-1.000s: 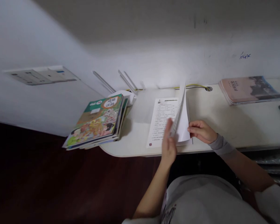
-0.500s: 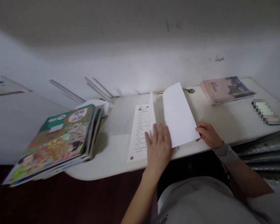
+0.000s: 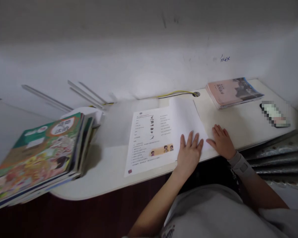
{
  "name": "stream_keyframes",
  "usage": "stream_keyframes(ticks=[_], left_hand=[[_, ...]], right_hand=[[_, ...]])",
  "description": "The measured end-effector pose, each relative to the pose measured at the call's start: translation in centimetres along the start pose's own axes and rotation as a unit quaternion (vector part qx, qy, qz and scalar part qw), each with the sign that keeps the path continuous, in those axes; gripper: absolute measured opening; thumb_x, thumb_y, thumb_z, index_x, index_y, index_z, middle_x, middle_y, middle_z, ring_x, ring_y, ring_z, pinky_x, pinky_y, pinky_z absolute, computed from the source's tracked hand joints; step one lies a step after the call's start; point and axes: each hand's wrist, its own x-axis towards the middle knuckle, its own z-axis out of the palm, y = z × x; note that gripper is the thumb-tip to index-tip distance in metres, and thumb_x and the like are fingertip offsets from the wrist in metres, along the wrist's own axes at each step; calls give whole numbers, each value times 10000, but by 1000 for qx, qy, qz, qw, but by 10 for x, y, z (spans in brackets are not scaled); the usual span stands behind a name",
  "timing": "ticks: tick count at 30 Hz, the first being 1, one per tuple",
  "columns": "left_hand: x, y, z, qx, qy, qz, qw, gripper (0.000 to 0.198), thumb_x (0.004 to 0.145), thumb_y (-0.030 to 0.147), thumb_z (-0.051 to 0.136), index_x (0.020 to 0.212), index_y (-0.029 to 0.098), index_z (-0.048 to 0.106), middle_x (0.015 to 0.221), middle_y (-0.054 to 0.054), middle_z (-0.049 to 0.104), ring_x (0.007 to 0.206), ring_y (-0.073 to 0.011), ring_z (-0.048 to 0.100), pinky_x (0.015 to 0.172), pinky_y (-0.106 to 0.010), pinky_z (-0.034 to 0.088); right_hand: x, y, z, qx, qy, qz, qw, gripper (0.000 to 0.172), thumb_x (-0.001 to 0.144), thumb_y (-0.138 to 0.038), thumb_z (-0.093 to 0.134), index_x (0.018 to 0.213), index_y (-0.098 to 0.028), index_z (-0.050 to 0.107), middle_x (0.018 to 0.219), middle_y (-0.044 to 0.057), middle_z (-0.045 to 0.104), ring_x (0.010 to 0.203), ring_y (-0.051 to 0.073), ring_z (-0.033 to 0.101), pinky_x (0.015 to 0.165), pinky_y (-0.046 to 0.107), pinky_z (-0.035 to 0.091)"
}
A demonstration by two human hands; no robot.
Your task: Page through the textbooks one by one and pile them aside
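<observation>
An open booklet (image 3: 149,142) lies on the white desk, its left page printed with text, small dark pictures and an orange cartoon strip. Its right side is a blank white page (image 3: 182,115), slightly curved near the fold. My left hand (image 3: 189,153) rests on the lower part of that blank page, fingers spread, holding nothing. Just past the page's right edge, my right hand (image 3: 222,142) lies on the desk with its fingers stretched out and nothing in them.
At the left stands a stack of colourful textbooks (image 3: 39,155), overhanging the desk (image 3: 109,172). Pink-covered books (image 3: 234,92) lie at the back right, beside a pixelated phone (image 3: 274,114). A yellow cable (image 3: 176,93) enters a hole by the wall.
The white page that my right hand held raised now lies down. My right hand has let go of it. My left hand has shifted right onto the page; the view has turned slightly.
</observation>
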Motion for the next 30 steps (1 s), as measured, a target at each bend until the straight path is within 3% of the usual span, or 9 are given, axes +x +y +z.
stream_keyframes(ticks=[13, 22, 30], left_hand=[[3, 4, 3, 19, -13, -11, 1000, 408, 884, 126, 472, 1269, 197, 590, 1382, -141, 506, 1342, -368, 366, 1061, -669, 254], [16, 16, 5, -17, -9, -23, 1000, 406, 895, 130, 456, 1266, 223, 591, 1367, -136, 524, 1346, -359, 363, 1062, -682, 229], [18, 25, -8, 31, -37, -8, 999, 392, 910, 157, 434, 1275, 177, 576, 1369, -151, 518, 1314, -377, 402, 1034, -671, 283]], right_hand=[[3, 0, 3, 35, 6, 16, 999, 420, 940, -200, 318, 1265, -85, 558, 1351, 194, 531, 1296, 267, 453, 1051, 466, 354], [3, 6, 7, 85, 21, 25, 996, 452, 940, -215, 284, 1269, -54, 548, 1341, 196, 538, 1297, 269, 451, 1065, 474, 355], [1, 4, 6, 108, 45, 34, 993, 491, 946, -240, 259, 1311, -9, 493, 1354, 235, 506, 1326, 278, 405, 1072, 480, 351]])
